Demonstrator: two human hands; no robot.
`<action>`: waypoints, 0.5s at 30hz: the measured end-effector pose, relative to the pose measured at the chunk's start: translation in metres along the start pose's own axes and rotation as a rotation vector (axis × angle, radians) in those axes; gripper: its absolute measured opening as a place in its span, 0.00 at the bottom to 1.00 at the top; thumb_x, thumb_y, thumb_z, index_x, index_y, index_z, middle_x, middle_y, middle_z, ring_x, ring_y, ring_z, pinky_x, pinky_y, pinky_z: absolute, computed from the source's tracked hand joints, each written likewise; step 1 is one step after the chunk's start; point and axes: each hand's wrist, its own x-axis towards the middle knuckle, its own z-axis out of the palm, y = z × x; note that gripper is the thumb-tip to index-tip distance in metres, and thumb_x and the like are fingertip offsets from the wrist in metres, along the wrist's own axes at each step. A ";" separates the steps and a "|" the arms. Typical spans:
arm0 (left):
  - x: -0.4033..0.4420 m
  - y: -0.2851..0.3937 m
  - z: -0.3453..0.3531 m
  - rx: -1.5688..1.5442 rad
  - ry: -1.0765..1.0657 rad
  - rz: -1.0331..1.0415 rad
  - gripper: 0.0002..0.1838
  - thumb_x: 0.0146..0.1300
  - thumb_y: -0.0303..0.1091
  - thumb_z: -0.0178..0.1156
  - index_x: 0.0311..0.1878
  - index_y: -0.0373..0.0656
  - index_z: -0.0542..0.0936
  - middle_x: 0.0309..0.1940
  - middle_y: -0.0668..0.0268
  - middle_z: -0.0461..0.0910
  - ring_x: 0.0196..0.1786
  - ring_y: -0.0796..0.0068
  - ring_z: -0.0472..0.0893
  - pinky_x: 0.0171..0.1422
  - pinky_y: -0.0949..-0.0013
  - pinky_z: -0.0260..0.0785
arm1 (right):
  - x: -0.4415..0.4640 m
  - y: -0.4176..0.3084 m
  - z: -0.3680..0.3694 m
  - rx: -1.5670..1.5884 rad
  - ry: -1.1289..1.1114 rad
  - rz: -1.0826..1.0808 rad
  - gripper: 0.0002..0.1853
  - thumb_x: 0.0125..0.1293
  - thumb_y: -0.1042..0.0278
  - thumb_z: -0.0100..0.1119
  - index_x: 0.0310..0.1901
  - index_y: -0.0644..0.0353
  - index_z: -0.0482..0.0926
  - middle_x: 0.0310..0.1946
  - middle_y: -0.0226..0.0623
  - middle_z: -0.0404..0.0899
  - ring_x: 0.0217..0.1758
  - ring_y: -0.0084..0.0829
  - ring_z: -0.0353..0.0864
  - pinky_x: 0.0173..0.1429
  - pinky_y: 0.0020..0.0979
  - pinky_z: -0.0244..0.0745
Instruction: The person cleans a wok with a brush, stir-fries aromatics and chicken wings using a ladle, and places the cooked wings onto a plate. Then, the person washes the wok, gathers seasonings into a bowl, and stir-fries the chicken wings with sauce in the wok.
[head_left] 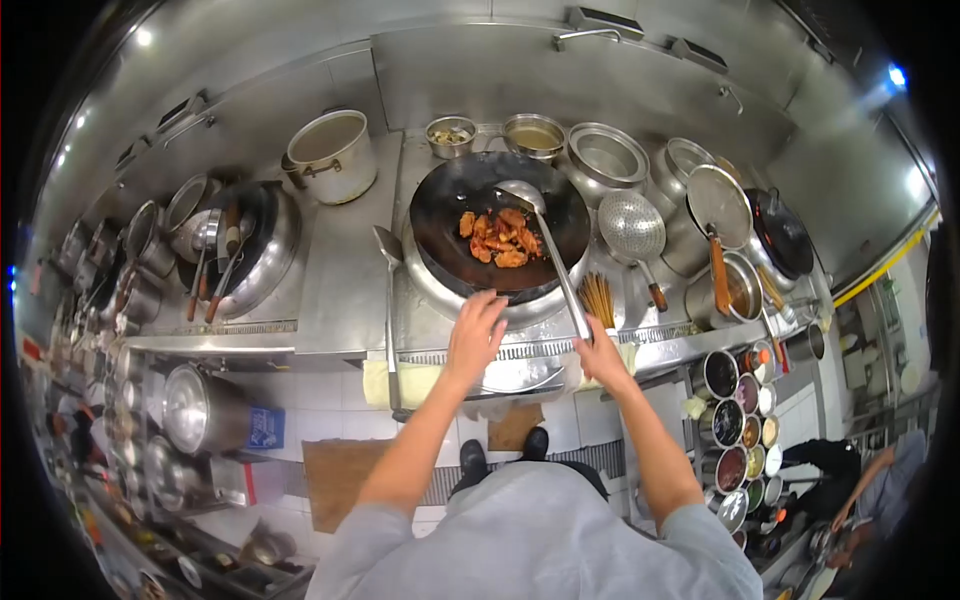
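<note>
In the head view a dark wok (437, 207) sits on the stove ring in front of me, with glossy reddish-brown pieces of food (500, 240) in its middle. My right hand (602, 357) is closed around the handle end of a long metal ladle (562, 268). The ladle's bowl rests inside the wok, just behind the food. At the wok's near rim, my left hand (477, 335) has its fingers apart and holds nothing; whether the fingertips touch the rim I cannot tell. Left of the wok lies a long-handled wok spatula (391, 310).
A bamboo brush (597, 300) and a perforated skimmer (632, 226) are right of the wok. Behind it stand metal bowls (451, 138), and a tall pot (335, 165) is back left. Seasoning containers (729, 422) line the right side. Another person (885, 490) is at far right.
</note>
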 end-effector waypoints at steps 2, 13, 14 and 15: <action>0.026 -0.017 0.023 0.051 -0.115 -0.010 0.10 0.63 0.36 0.61 0.43 0.41 0.81 0.39 0.58 0.81 0.50 0.56 0.77 0.56 0.55 0.67 | -0.007 0.000 -0.031 -0.138 -0.071 0.126 0.21 0.65 0.67 0.60 0.58 0.59 0.68 0.26 0.36 0.73 0.15 0.26 0.68 0.19 0.31 0.64; 0.025 -0.037 0.069 0.248 -0.315 0.005 0.16 0.63 0.45 0.61 0.26 0.44 0.78 0.26 0.58 0.82 0.35 0.56 0.81 0.44 0.55 0.66 | -0.009 -0.081 -0.118 -0.608 -0.401 0.091 0.32 0.65 0.60 0.63 0.70 0.50 0.64 0.28 0.34 0.75 0.20 0.24 0.70 0.19 0.29 0.65; 0.026 -0.037 0.067 0.269 -0.373 -0.027 0.15 0.62 0.44 0.61 0.26 0.44 0.78 0.27 0.59 0.82 0.36 0.58 0.81 0.44 0.56 0.66 | -0.011 -0.080 -0.118 -0.624 -0.389 0.069 0.32 0.65 0.60 0.62 0.70 0.49 0.64 0.27 0.33 0.74 0.19 0.24 0.70 0.19 0.29 0.66; 0.038 -0.027 0.060 0.270 -0.356 -0.014 0.15 0.62 0.44 0.61 0.26 0.44 0.78 0.27 0.59 0.82 0.36 0.58 0.81 0.44 0.56 0.66 | -0.008 -0.084 -0.118 -0.636 -0.367 0.037 0.32 0.66 0.61 0.61 0.71 0.48 0.63 0.26 0.32 0.73 0.19 0.24 0.69 0.19 0.29 0.66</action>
